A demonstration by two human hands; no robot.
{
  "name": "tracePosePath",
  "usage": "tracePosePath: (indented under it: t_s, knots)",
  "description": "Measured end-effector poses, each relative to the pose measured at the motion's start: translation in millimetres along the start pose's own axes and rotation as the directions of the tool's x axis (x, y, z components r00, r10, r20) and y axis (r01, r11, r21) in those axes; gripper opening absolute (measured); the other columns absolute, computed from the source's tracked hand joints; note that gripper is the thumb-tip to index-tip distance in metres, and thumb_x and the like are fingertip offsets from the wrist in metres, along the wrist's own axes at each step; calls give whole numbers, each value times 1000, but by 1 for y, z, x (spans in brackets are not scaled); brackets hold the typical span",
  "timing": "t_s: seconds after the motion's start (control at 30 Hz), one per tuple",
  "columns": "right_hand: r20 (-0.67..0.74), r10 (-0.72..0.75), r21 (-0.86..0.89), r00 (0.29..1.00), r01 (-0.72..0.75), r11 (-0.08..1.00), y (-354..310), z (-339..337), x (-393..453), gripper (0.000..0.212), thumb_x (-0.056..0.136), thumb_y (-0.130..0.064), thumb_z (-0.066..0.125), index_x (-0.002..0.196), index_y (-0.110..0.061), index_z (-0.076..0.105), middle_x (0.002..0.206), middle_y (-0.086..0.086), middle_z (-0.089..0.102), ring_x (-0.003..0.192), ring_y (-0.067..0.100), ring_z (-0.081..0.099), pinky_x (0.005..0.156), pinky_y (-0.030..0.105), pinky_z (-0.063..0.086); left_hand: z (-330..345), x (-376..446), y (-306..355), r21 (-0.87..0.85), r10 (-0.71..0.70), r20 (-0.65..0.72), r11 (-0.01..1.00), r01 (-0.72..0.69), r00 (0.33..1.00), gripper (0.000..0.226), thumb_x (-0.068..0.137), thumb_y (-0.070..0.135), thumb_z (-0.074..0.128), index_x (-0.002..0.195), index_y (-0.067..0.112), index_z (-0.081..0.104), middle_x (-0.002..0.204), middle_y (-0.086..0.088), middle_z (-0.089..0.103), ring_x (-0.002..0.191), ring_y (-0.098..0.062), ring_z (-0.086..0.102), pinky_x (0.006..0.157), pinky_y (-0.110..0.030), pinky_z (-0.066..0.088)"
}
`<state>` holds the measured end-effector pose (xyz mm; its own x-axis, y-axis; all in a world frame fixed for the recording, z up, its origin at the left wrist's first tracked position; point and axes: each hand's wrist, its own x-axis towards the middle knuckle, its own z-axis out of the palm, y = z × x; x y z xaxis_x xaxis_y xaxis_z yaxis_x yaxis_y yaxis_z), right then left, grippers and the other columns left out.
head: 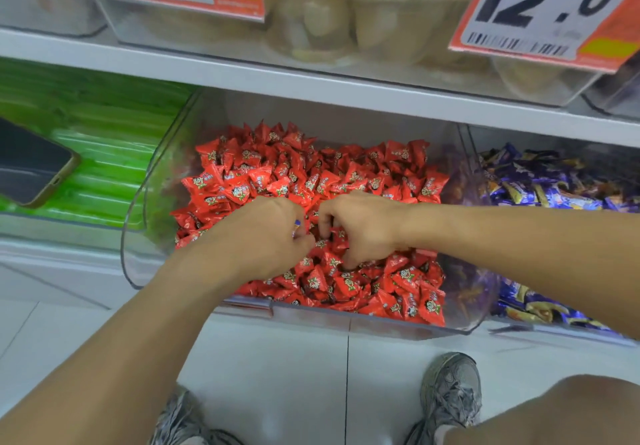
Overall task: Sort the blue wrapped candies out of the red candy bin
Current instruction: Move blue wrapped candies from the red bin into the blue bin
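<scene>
Over the clear bin of red candies, our left hand pinches a blue candy (barely visible); our right hand digs with curled fingers.

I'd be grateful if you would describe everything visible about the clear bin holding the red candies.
The clear bin is a transparent plastic tub with rounded corners and a low front lip, sitting on the lower shelf between a bin of green packs and one of blue-purple candies. It is open-topped and heaped with red wrapped candies. The left hand and right hand both reach into the pile near its middle, fingers curled among the wrappers; a bit of blue shows at the left fingers.
</scene>
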<state>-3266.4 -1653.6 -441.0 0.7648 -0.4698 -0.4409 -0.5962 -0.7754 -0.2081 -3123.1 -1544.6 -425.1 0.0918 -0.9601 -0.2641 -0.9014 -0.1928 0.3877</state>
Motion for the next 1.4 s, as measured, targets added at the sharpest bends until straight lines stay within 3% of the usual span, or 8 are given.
tracePosePath:
  t_s: [0.13, 0.33, 0.5, 0.6, 0.7, 0.97, 1.17, 1.4]
  knots:
    - [-128, 1, 346, 992, 44, 937, 4, -25, -17, 45, 69, -13, 84, 105, -21, 58, 96, 2, 66, 45, 1, 51, 46, 18, 39, -7, -3, 1, -104, -49, -78, 994, 41, 996, 39, 92, 53, 50, 81, 17, 59, 68, -3, 60, 61, -19, 54, 54, -30, 40]
    - [-261, -8, 677, 965, 190, 711, 0, -33, -34, 53, 65, -11, 90, 108, -20, 61, 90, 3, 72, 65, 33, 60, 71, 52, 56, -11, -5, 13, -488, -16, -103, 872, -37, 995, 42, 87, 56, 56, 87, 16, 66, 50, 1, 55, 45, -11, 44, 44, -22, 35]
    - [-132, 103, 179, 986, -79, 981, 12, -49, -60, 78, 59, -45, 91, 122, -30, 49, 110, -5, 61, 87, 15, 60, 74, 29, 49, -11, -4, 14, -427, 6, -79, 903, -39, 997, 36, 90, 48, 59, 84, 13, 65, 56, 2, 51, 47, -12, 43, 48, -23, 36]
    - [168, 253, -361, 953, -179, 915, 11, -46, -69, 105, 57, -56, 88, 143, -35, 32, 120, 0, 56, 96, 18, 47, 80, 29, 39, -11, -3, 17, -371, -31, -48, 929, 11, 998, 41, 92, 49, 56, 77, 11, 60, 58, -1, 49, 48, -16, 47, 53, -28, 41]
    - [284, 183, -427, 941, -46, 903, -4, -25, -50, 122, 57, -48, 91, 154, -28, 19, 128, 7, 57, 114, 26, 53, 88, 29, 42, -12, -3, 19, -337, -84, -50, 939, 63, 995, 45, 93, 49, 54, 78, 6, 58, 56, -4, 47, 53, -22, 51, 53, -29, 40]
    - [-11, 91, 236, 996, -86, 968, -8, -15, 0, 95, 54, -40, 94, 138, -30, 49, 127, -7, 60, 114, 16, 58, 100, 30, 47, -27, -5, 15, -399, -181, -161, 911, 103, 970, 38, 90, 49, 58, 77, 13, 62, 45, 3, 47, 42, -15, 43, 48, -25, 33]
    - [-13, 131, 696, 991, -85, 713, -7, -44, -3, 90, 71, -24, 87, 146, -22, 38, 136, -2, 46, 101, 15, 65, 64, 30, 61, -33, -7, 5, -377, -263, -173, 908, 183, 949, 43, 91, 50, 55, 80, 10, 62, 49, -3, 48, 48, -23, 48, 52, -29, 37]
    - [-109, 226, -16, 968, -229, 973, 34, -57, -7, 99, 74, -72, 66, 152, -23, 30, 151, 8, 43, 136, 29, 44, 113, 36, 36, -30, -6, 5, -374, -252, -126, 908, 189, 959, 37, 94, 50, 51, 86, 15, 59, 47, -2, 64, 31, -4, 46, 48, -25, 32]
